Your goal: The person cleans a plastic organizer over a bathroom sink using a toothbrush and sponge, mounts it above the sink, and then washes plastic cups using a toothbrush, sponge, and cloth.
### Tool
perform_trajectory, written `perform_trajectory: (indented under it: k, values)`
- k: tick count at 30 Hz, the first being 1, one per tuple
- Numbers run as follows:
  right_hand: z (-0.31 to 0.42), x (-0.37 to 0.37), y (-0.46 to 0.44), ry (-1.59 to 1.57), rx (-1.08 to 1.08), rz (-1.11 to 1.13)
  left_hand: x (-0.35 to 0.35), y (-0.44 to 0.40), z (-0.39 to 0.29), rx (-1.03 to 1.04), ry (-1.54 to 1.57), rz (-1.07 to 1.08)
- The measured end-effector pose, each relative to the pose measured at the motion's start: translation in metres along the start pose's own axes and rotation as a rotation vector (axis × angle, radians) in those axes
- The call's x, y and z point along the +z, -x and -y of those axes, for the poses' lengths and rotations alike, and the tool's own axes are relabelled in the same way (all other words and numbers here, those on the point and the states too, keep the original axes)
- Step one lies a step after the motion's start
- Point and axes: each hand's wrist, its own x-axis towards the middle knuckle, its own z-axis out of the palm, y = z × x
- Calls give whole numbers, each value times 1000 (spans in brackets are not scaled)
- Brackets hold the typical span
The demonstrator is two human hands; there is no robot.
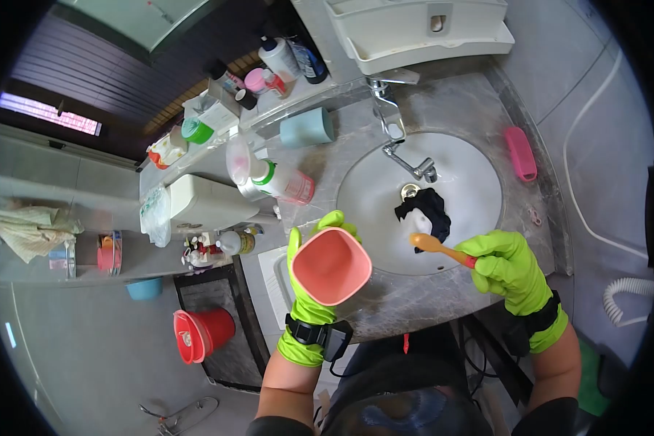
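My left hand (314,301), in a lime-green rubber glove, grips a pink square-mouthed cup (330,267) at the counter's front edge; its open mouth faces me. In the same kind of glove, my right hand (509,272) pinches a slim orange tool (443,251) with a wider rounded tip and a red part near the fingers. Its exact kind is not clear. That tip hangs over the white sink basin (356,192). A crumpled black cloth (434,207) lies in the basin by the drain, with a whitish patch beside it.
A chrome faucet (392,123) reaches over the basin. A pink soap dish (521,154) sits to the right. On the left are a blue cup (307,127) lying on its side, a pump bottle (287,182) and a white bin (207,207). A red bucket (214,330) stands lower left.
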Motion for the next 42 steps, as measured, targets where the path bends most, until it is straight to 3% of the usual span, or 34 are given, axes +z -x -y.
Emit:
perform_trajectory:
  k: [7,10,13,14,17,20,22,23,24,27,28,30,31,32,36,37,39,41,42]
  values:
    - [1,-11,-8,114,48,-155,7,2,10,-73,31,53]
    - [-6,-23,-23,306,119,-145,-8,0,11,-45,-129,-92]
    - [-55,-53,-52,734,-206,-86,-3,2,14,39,-294,-340]
    - [-57,-56,-63,841,-133,-21,-1,0,12,37,-333,-432]
    - [-97,-57,-113,1202,-62,89,-17,-11,17,96,-735,-440]
    - [-129,-41,-160,1308,74,164,-6,-32,24,119,-1440,-455]
    - [-137,-33,-174,1363,180,219,-25,-47,20,270,-1827,-358]
    - [-134,-30,-173,1338,58,136,-36,-52,17,349,-2019,-313]
    - [-130,-28,-171,1322,36,112,-32,-57,19,440,-2033,-273]
    - [-114,-52,-156,1514,31,229,-44,-81,17,228,-2153,-225]
    - [-110,-66,-146,1586,-101,214,-46,-89,20,157,-2081,-220]
    - [-102,-93,-129,1542,-48,140,-75,-108,23,82,-2193,-91]
    - [-92,-100,-117,1558,-128,60,-82,-116,23,42,-2250,-23]
    - [-84,-109,-106,1495,-188,30,-66,-123,22,-120,-2329,19]
    - [-62,-119,-79,1324,-293,-95,-29,-145,13,838,-2519,-202]
    - [-65,-121,-76,1221,-211,-137,-8,-153,0,1035,-2541,-308]
    - [-71,-128,-66,1011,-50,-224,-15,-189,-30,972,-2722,-598]
    - [-85,-131,-58,581,-12,-292,13,-205,-43,400,-2773,-858]
    - [-83,-124,-54,446,-13,-305,12,-214,-51,265,-2703,-885]
